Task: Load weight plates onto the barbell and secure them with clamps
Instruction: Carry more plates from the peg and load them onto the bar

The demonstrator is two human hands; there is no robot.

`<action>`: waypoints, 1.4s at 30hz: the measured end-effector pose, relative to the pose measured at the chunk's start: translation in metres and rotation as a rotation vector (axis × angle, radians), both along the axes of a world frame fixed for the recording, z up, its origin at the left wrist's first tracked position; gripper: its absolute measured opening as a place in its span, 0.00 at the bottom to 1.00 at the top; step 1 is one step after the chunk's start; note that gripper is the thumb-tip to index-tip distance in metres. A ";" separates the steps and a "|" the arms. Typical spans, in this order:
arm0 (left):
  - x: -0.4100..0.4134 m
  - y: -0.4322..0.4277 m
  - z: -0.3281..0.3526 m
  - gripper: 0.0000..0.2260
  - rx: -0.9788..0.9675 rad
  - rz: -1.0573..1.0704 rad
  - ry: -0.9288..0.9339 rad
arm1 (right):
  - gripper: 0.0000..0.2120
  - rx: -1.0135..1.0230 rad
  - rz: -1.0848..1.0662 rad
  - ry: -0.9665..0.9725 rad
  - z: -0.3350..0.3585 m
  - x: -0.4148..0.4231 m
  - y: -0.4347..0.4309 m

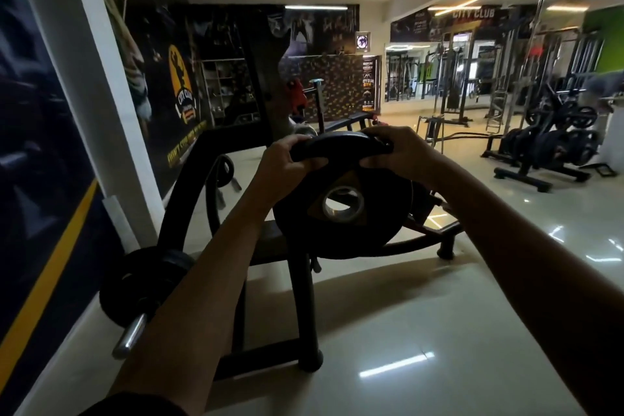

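Tiled floor (439,331) beneath hands-gripped plate (341,209)

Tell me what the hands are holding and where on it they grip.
Both hands hold one black weight plate by its top rim: the left hand on the upper-left edge, the right hand on the upper-right, fingers curled over the rim.

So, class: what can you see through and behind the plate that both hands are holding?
Through the weight plate's centre hole shows a metallic glint, too dim to identify. Behind its right edge sit more stacked plates on a black frame. The left hand and right hand grip its top rim.
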State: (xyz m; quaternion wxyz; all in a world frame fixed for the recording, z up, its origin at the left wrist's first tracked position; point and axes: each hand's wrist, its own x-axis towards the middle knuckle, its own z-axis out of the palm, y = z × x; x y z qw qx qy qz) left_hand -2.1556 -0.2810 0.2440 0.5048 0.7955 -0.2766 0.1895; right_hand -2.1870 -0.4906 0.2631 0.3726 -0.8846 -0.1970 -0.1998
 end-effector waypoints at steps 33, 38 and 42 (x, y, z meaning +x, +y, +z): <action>0.208 -0.027 -0.010 0.31 0.146 0.381 -0.296 | 0.27 -0.088 -0.193 -0.207 -0.002 0.230 0.011; 0.265 -0.020 -0.010 0.29 0.135 0.374 -0.291 | 0.25 -0.092 -0.210 -0.201 -0.002 0.282 0.020; 0.306 -0.016 -0.010 0.28 0.139 0.383 -0.273 | 0.27 -0.095 -0.226 -0.211 0.001 0.316 0.028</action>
